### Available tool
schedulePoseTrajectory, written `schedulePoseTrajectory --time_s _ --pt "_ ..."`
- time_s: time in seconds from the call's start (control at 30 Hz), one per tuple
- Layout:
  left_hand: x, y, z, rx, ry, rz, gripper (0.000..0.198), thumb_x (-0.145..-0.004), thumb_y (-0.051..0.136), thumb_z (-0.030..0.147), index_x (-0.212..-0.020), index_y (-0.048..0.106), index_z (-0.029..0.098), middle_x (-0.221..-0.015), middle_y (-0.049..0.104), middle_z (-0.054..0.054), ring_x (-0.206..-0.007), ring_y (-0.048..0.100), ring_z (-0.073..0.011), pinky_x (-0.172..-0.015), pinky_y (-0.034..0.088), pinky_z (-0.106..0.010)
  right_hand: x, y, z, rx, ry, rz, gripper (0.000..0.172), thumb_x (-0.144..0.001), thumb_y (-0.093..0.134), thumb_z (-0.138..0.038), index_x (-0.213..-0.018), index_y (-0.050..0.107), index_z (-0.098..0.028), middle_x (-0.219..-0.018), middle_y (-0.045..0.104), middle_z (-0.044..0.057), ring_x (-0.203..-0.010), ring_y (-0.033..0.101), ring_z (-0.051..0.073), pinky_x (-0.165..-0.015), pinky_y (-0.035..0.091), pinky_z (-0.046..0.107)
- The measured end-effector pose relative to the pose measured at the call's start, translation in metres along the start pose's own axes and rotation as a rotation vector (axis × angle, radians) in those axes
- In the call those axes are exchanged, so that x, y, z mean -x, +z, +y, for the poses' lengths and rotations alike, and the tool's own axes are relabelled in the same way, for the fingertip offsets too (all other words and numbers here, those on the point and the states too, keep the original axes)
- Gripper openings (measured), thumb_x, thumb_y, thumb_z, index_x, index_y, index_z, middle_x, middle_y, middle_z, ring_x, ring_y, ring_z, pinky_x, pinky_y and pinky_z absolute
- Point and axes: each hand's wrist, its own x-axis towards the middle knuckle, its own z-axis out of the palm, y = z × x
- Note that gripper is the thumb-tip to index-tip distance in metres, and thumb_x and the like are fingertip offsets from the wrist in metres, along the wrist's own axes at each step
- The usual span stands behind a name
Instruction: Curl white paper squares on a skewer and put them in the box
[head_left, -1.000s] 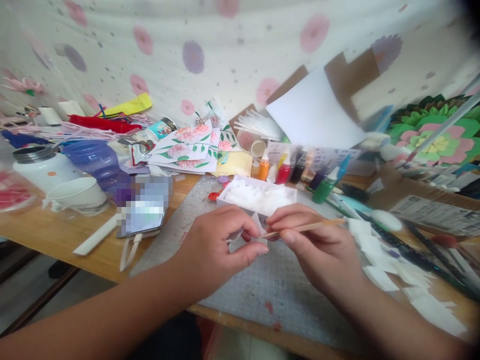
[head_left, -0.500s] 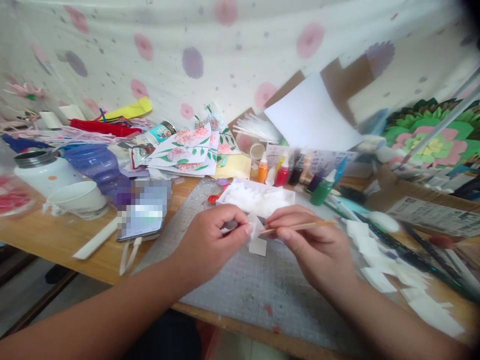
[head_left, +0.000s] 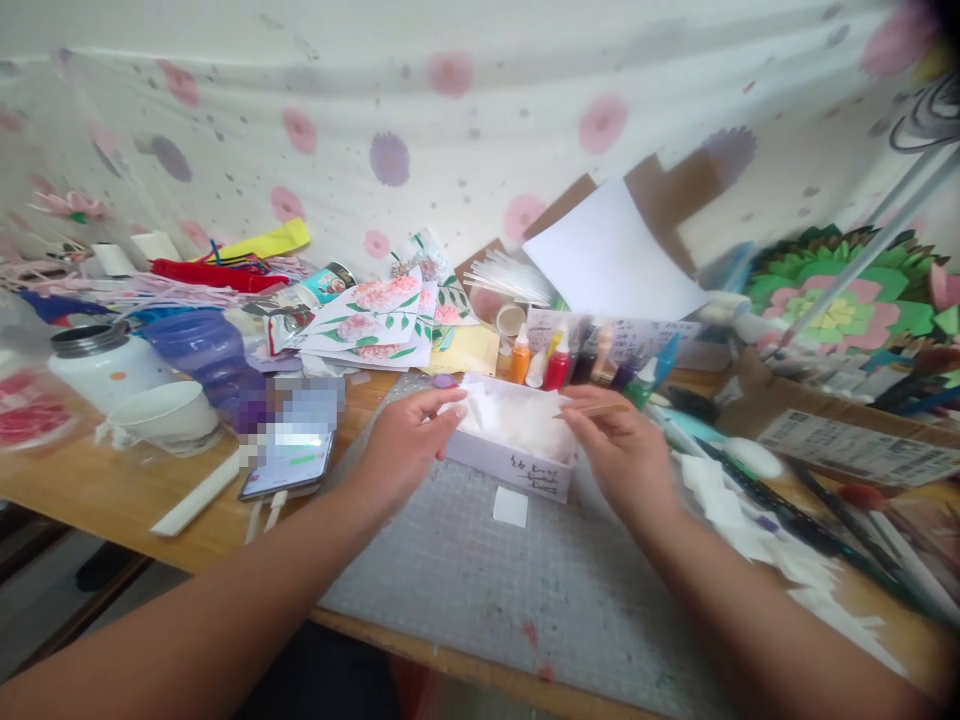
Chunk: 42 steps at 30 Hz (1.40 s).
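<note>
My left hand point(head_left: 411, 432) is over the left end of a white box point(head_left: 510, 462), thumb and forefinger slightly apart. A small white paper piece point(head_left: 471, 408) lies by those fingertips, among the soft white pieces filling the box. At the box's right end, my right hand point(head_left: 616, 445) pinches a thin wooden stick point(head_left: 602, 409) that points left over the box. Handwriting marks the box's front wall. On the grey cutting mat point(head_left: 450, 560), a small white paper square point(head_left: 510, 507) lies flat in front of the box.
Paint bottles, one of them red point(head_left: 556, 366), stand behind the box. To the left are a phone point(head_left: 296, 455), a white paper cup point(head_left: 166, 415) and a white jar point(head_left: 105, 370). White paper strips point(head_left: 720, 500), brushes and a cardboard box point(head_left: 832, 430) lie right.
My hands have moved apart and forward to the box's two ends. The white piece between them has left the stick's tip. The view has shifted slightly, showing the box's front.
</note>
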Motion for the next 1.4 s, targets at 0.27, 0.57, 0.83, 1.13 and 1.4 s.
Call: schedulePoseTrajectory --time_s 0.27,0.57,0.83,1.13,1.4 --pt "0.028 -0.007 0.026 0.603 -0.408 -0.284 0.045 -0.083 0.061 0.053 -0.113 0.059 0.019 -0.073 0.057 0.001 -0.048 0.036 -0.0046 -0.043 0.017 -0.016 0.009 -0.007 -0.021 -0.004 -0.239 0.081 0.009 -0.086 0.065 -0.019 -0.086 0.074 -0.022 -0.095 0.070 0.007 -0.098 0.065 0.020 -0.087 0.054 0.040" --pt "0.041 -0.009 0.022 0.526 -0.243 -0.678 0.031 -0.083 0.059 0.007 -0.110 0.054 0.020 -0.091 0.070 -0.002 -0.085 0.069 -0.0140 -0.076 0.052 -0.027 0.035 -0.004 -0.058 -0.332 -0.334 -0.324 0.023 -0.086 0.062 -0.004 -0.100 0.072 -0.019 -0.097 0.072 0.006 -0.096 0.068 0.015 -0.083 0.057 0.027" --pt "0.041 -0.010 0.023 0.403 -0.168 -0.693 0.010 -0.087 0.062 0.020 -0.081 0.056 0.017 -0.087 0.069 -0.002 -0.093 0.072 -0.0211 -0.068 0.056 -0.027 0.034 -0.006 -0.059 -0.373 -0.301 -0.321 0.020 -0.086 0.062 -0.007 -0.098 0.073 -0.019 -0.098 0.075 0.008 -0.096 0.069 0.017 -0.082 0.058 0.029" --pt "0.038 -0.009 0.020 0.446 -0.162 -0.707 0.008 -0.087 0.066 0.022 -0.086 0.073 0.019 -0.083 0.077 -0.002 -0.078 0.074 -0.0139 -0.065 0.056 -0.019 0.032 -0.006 -0.062 -0.369 -0.313 -0.321 0.019 -0.089 0.062 -0.013 -0.100 0.074 -0.024 -0.089 0.077 0.007 -0.086 0.072 0.019 -0.073 0.061 0.033" --pt "0.041 -0.011 0.021 0.484 -0.242 -0.787 0.013 -0.089 0.064 0.028 -0.089 0.072 0.017 -0.090 0.076 -0.004 -0.077 0.074 -0.0144 -0.061 0.055 -0.018 0.030 -0.009 -0.063 -0.358 -0.310 -0.343 0.018 -0.089 0.063 -0.014 -0.099 0.074 -0.022 -0.090 0.077 0.008 -0.085 0.072 0.018 -0.073 0.061 0.031"
